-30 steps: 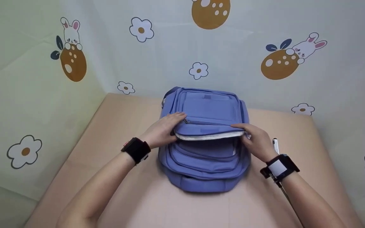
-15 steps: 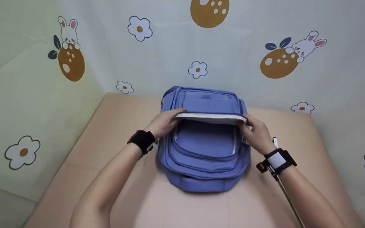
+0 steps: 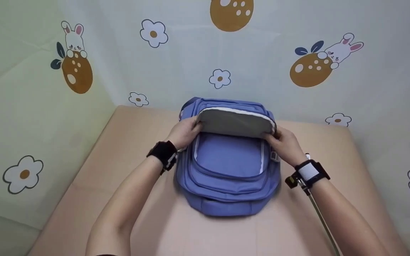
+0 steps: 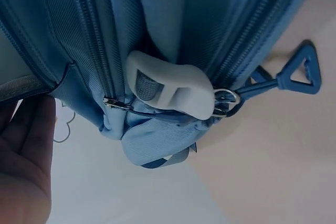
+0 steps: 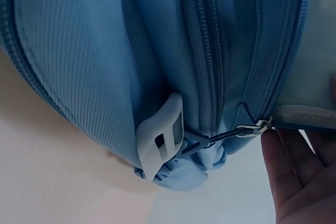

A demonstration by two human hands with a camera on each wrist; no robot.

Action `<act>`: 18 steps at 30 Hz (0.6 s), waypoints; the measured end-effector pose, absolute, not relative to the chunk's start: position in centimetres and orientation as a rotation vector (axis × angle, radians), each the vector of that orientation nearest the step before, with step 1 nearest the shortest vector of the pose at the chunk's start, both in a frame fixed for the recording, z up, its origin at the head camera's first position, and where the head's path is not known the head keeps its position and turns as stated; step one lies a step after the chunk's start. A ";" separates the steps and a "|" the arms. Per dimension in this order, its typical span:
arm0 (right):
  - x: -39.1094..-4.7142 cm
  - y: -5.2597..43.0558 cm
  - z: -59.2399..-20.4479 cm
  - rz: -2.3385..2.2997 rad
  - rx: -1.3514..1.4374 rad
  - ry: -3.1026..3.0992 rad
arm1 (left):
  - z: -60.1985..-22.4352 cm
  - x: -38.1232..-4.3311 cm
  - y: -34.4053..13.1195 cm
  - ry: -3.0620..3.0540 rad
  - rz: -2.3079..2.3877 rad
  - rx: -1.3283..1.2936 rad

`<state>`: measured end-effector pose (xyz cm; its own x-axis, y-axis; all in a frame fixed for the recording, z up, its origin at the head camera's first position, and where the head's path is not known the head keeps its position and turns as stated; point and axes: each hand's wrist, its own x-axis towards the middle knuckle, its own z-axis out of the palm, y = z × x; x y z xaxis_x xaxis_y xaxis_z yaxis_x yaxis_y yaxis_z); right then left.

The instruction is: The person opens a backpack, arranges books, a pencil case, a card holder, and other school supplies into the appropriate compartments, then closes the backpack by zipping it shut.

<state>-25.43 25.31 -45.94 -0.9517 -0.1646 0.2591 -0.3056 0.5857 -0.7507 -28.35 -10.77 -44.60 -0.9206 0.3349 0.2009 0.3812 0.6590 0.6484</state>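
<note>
A blue backpack (image 3: 226,208) lies on the table with its front pocket (image 3: 230,154) unzipped. The pocket's flap (image 3: 235,122) is folded back, showing its grey lining and white-edged rim. My left hand (image 3: 183,133) pinches the flap's left edge, thumb on the lining. On the opposite edge, my right hand (image 3: 286,145) pinches the flap likewise. In the left wrist view, the fingers (image 4: 39,129) are behind the flap beside a zipper pull (image 4: 116,103). The right wrist view has the fingers (image 5: 281,166) under the flap's corner, close to a metal zipper slider (image 5: 257,127).
A white buckle (image 4: 168,85) hangs on the bag's left side, near a blue triangular pull (image 4: 302,72). Another white buckle (image 5: 161,135) is on the right side. A white pen (image 3: 308,156) lies partly hidden behind the right wrist. A patterned curtain (image 3: 176,64) borders the table (image 3: 119,170).
Both hands have lifted the flap and turned it away over the upper bag. The pocket now gapes wide and the grey lining faces up.
</note>
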 end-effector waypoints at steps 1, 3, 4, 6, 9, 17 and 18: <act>-25.5 25.4 -45.9 1.311 0.383 -2.660 | -44.5 -28.5 -10.7 -2.803 -1.117 -0.602; -25.8 25.5 -45.8 1.343 0.368 -2.681 | -44.4 -28.6 -10.7 -2.803 -1.122 -0.599; -26.0 25.6 -45.7 1.354 0.367 -2.698 | -44.3 -28.6 -10.7 -2.806 -1.128 -0.596; -26.3 25.7 -45.4 1.373 0.363 -2.736 | -44.2 -28.7 -10.7 -2.814 -1.154 -0.590; -26.8 25.9 -44.9 1.381 0.359 -2.795 | -44.1 -28.8 -10.6 -2.835 -1.199 -0.561; -27.6 26.0 -44.0 1.442 0.352 -2.880 | -43.4 -29.2 -10.6 -2.913 -1.288 -0.524; -27.7 26.0 -43.9 1.445 0.353 -2.885 | -43.3 -29.2 -10.6 -2.927 -1.284 -0.532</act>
